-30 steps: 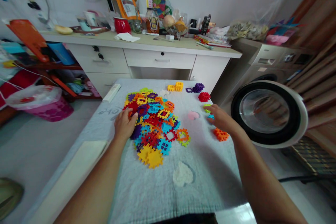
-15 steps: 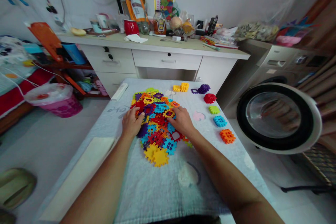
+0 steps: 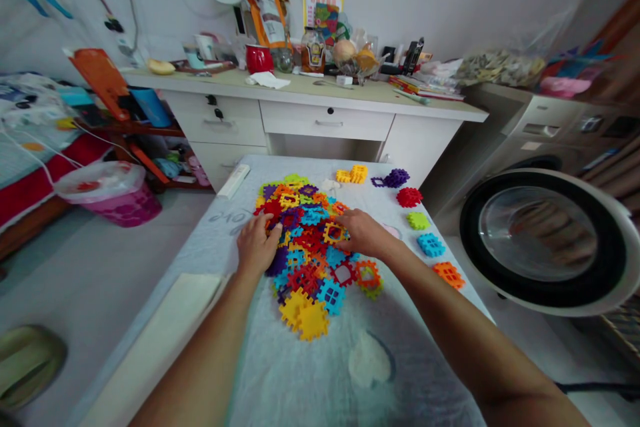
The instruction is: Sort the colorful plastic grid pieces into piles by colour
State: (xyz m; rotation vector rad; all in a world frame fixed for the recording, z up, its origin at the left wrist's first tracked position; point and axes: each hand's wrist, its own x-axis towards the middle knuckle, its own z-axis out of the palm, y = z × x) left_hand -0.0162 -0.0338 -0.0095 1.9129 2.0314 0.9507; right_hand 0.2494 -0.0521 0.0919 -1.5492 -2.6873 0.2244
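A heap of colourful plastic interlocking tiles (image 3: 305, 240) with notched edges covers the middle of the cloth-covered table. My left hand (image 3: 257, 243) rests at the heap's left side, thumb and fingers apart, touching red and purple tiles. On the opposite side is my right hand (image 3: 365, 233), its thumb and fingers spread beside a yellow frame tile (image 3: 334, 232); its fingertips touch the heap's edge. Two solid yellow tiles (image 3: 313, 320) lie at the near end. An orange frame tile (image 3: 368, 273) lies over a green one, just below my right wrist.
Along the table's right side are separate stacks: yellow (image 3: 353, 174), purple (image 3: 397, 178), red (image 3: 409, 197), green (image 3: 418, 220), blue (image 3: 431, 245) and orange (image 3: 449, 275). A white strip-shaped box (image 3: 234, 181) lies at the far left. An open washing machine door (image 3: 537, 240) stands to the right.
My right hand has shifted slightly outward from the heap, and the orange frame tile below it now shows fully. My left hand stays at the left edge. The view has tilted slightly.
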